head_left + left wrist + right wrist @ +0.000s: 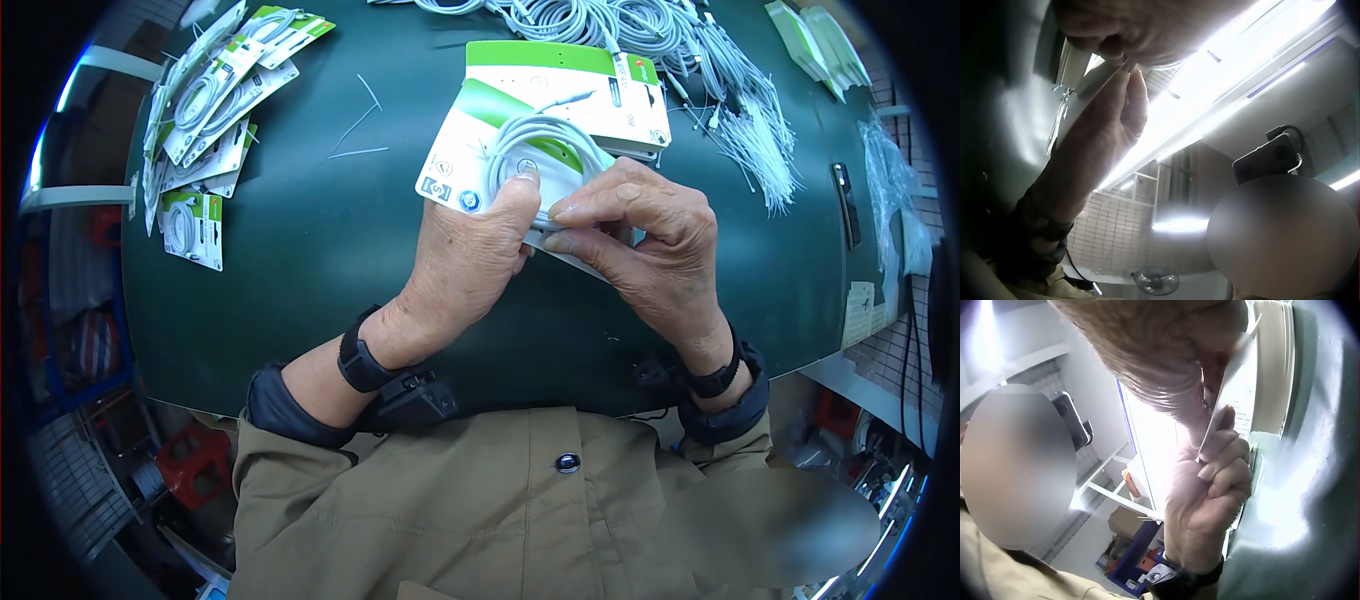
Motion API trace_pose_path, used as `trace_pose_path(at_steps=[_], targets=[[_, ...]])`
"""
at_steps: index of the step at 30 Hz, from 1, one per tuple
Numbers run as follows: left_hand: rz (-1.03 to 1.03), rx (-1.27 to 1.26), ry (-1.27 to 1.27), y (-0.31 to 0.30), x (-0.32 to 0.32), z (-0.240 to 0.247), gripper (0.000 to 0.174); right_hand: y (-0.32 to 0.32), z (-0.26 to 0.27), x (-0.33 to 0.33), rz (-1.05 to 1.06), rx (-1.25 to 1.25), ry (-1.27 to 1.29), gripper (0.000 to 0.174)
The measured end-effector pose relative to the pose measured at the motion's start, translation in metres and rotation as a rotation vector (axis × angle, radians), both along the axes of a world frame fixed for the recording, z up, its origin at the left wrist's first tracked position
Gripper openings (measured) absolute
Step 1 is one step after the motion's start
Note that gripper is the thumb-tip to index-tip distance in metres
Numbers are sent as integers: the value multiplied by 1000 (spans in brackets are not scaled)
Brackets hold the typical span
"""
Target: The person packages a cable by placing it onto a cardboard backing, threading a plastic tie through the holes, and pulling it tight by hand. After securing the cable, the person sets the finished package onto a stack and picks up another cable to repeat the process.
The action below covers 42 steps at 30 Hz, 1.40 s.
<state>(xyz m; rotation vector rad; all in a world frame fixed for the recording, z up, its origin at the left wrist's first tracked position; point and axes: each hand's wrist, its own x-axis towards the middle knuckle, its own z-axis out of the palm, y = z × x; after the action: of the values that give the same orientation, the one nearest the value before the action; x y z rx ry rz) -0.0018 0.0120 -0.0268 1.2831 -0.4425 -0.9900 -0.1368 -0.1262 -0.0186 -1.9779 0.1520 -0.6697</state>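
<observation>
Resting on a card [448,150], the coiled white cable [545,125] is held up over the green table [270,300]. The left hand [465,250] grips the card, with its thumb across the loops. The right hand [655,225] is nearly closed, finger and thumb pinching the coil's low edge. If that pinch slips, I think the loops could spring open; squeezing too hard might bend the card. Behind sits a stack of cards [560,90]. Far left, a pile of packs [215,100] shows cables coiled on them. Far right is a clear bag [900,190]; I can't tell what's inside.
</observation>
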Motion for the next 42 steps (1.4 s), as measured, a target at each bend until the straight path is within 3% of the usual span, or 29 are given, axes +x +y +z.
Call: trace_pose_path(at_steps=[19,25,28,31,34,38,41,42], targets=[[-34,-24,-65,-2,3,0,29,9,-4,0,-75,137,19,21],[22,-94,-168,-4,1,1,34,3,0,3,-40,-47,41,25],[35,-111,-232,-5,4,5,35,2,-1,9,-60,-174,-148,29],[82,-109,-280,-4,6,9,31,-1,4,4,-80,-198,-157,32],[117,-79,-369,-9,14,6,26,-20,15,-4,-171,-229,-182,27],[112,-83,-235,-11,23,6,28,-75,25,-34,-430,-323,31,18],[118,-94,-197,-13,23,6,31,-120,15,-60,-722,-305,276,18],[118,-90,-197,-13,23,4,32,-138,8,-70,-788,-441,319,24]])
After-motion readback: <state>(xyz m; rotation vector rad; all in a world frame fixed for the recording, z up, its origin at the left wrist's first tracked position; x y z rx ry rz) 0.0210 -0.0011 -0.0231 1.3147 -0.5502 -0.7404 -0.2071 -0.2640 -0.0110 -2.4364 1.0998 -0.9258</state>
